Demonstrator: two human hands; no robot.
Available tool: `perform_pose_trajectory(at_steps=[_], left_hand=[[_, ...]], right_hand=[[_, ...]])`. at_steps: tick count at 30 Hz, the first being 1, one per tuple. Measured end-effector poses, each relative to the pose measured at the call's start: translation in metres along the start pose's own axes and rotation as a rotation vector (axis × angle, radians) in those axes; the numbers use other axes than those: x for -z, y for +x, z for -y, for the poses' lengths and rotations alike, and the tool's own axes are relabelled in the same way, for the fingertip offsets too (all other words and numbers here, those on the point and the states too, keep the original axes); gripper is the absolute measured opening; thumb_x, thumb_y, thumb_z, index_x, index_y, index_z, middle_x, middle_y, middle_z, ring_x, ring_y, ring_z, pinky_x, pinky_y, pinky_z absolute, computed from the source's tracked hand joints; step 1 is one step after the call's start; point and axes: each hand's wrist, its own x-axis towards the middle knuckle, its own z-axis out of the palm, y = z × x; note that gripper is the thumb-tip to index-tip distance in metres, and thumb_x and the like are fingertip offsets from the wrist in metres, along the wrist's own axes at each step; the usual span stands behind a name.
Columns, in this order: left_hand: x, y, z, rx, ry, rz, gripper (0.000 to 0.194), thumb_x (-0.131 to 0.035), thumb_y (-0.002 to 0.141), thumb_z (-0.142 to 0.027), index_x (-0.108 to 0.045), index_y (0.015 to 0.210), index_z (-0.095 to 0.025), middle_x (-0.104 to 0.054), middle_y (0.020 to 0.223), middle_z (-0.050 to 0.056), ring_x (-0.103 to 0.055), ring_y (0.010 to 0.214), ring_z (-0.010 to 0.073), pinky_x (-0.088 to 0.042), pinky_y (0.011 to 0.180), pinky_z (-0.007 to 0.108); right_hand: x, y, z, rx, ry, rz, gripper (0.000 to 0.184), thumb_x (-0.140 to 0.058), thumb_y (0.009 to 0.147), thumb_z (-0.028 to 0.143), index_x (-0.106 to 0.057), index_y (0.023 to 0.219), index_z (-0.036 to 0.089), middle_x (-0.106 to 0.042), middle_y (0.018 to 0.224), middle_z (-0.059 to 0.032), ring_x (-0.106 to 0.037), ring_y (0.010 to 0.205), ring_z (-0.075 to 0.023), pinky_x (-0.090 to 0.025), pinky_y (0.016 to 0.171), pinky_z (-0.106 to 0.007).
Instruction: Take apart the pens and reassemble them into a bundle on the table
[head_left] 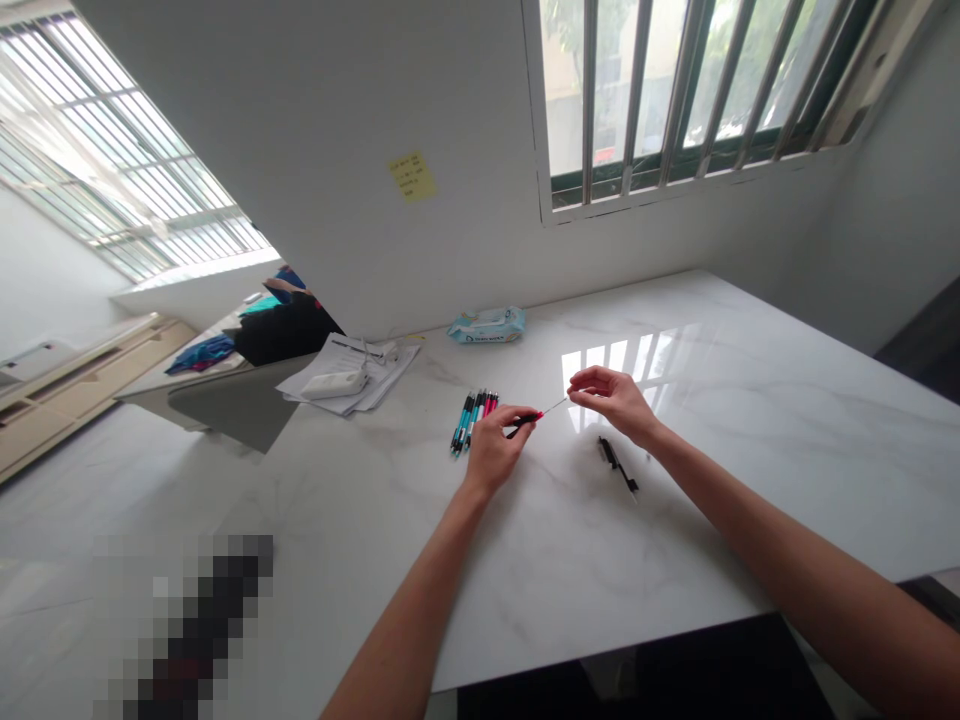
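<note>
My left hand (pixel 499 447) grips a black pen body (pixel 525 420) with a red end, held low over the white marble table (pixel 675 560). My right hand (pixel 611 400) pinches a thin pale pen refill (pixel 555 406) between its fingertips. The refill's far end reaches the barrel's red end, though the exact contact is too small to tell. Just left of my left hand lies a group of several teal and pink pens (pixel 472 418). A black pen part (pixel 618 465) rests on the marble below my right hand.
Loose papers (pixel 349 375) with a white case (pixel 334 384) on them lie at the table's far left. A blue-and-white wipes packet (pixel 486 325) stands near the wall. A pixelated patch (pixel 187 625) covers something at lower left.
</note>
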Motion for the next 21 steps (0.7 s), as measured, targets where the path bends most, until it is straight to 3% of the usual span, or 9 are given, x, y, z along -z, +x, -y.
perform_pose_trajectory(at_steps=[7,11,16,21], left_hand=[[-0.006,-0.002,-0.005,0.075,-0.070,0.027,0.016,-0.079,0.085,-0.031,-0.083,0.099,-0.024,-0.081,0.102,0.008,-0.075,0.095,0.0254,-0.059,0.089,0.038],[-0.011,-0.004,-0.008,0.125,-0.164,0.053,0.026,-0.082,0.084,-0.040,-0.081,0.100,-0.020,-0.081,0.101,0.008,-0.076,0.089,0.0234,-0.061,0.086,0.036],[-0.016,-0.007,-0.013,0.109,-0.188,0.052,0.031,-0.083,0.083,-0.044,-0.076,0.101,-0.020,-0.079,0.102,0.007,-0.076,0.090,0.0217,-0.063,0.086,0.034],[-0.017,-0.008,-0.016,0.122,-0.214,0.039,0.035,-0.085,0.082,-0.042,-0.069,0.104,-0.021,-0.078,0.097,0.006,-0.077,0.091,0.0206,-0.063,0.085,0.032]], right_hand=[[-0.015,-0.008,0.001,-0.003,0.012,0.123,0.042,-0.085,0.077,0.044,-0.071,0.109,0.019,-0.078,0.097,-0.0068,-0.070,0.082,-0.0181,-0.056,0.078,-0.034],[-0.025,-0.015,0.005,-0.009,-0.038,0.197,0.036,-0.084,0.077,0.047,-0.073,0.099,0.020,-0.075,0.105,-0.0077,-0.066,0.086,-0.0186,-0.054,0.072,-0.031],[-0.027,-0.017,0.004,-0.001,-0.094,0.175,0.032,-0.084,0.076,0.045,-0.073,0.095,0.022,-0.072,0.108,-0.0070,-0.064,0.096,-0.0217,-0.053,0.072,-0.031],[-0.028,-0.018,0.005,-0.007,-0.109,0.191,0.026,-0.081,0.078,0.044,-0.074,0.090,0.022,-0.072,0.103,-0.0063,-0.066,0.092,-0.0212,-0.051,0.072,-0.031]])
